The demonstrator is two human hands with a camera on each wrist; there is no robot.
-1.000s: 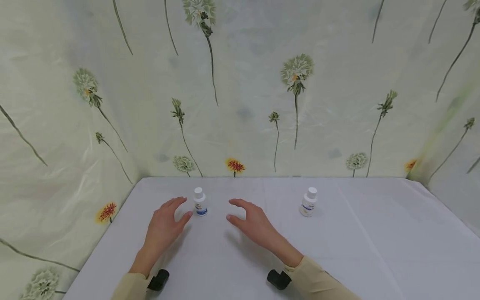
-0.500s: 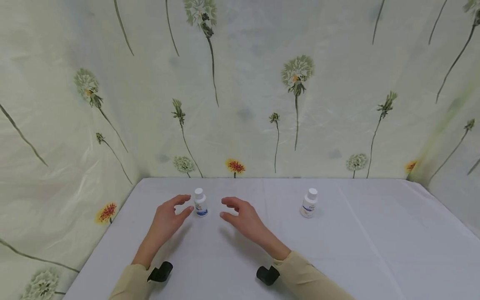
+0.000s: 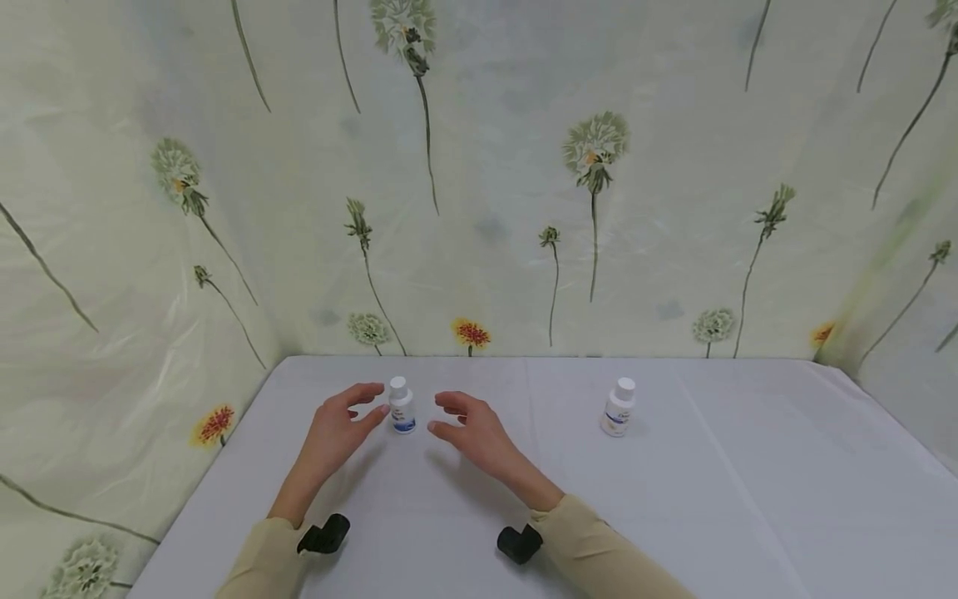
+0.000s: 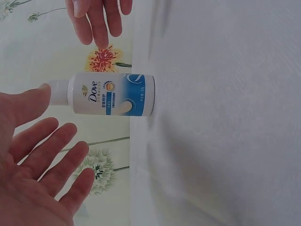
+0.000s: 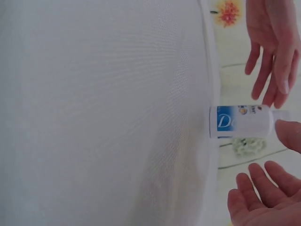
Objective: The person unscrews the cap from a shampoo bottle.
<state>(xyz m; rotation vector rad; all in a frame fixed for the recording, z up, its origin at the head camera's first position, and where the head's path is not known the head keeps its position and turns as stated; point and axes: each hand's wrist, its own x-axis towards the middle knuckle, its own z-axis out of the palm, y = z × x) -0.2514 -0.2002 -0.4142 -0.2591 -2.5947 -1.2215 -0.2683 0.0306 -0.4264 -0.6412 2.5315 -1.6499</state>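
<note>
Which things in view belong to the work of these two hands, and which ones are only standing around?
Seemingly part of the work:
left hand
right hand
Dove bottle, upright between them

Seemingly just there:
second white bottle, upright, off to the right
flowered backdrop

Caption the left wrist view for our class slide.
Dove bottle standing on white cloth, between the left hand and right hand.
</note>
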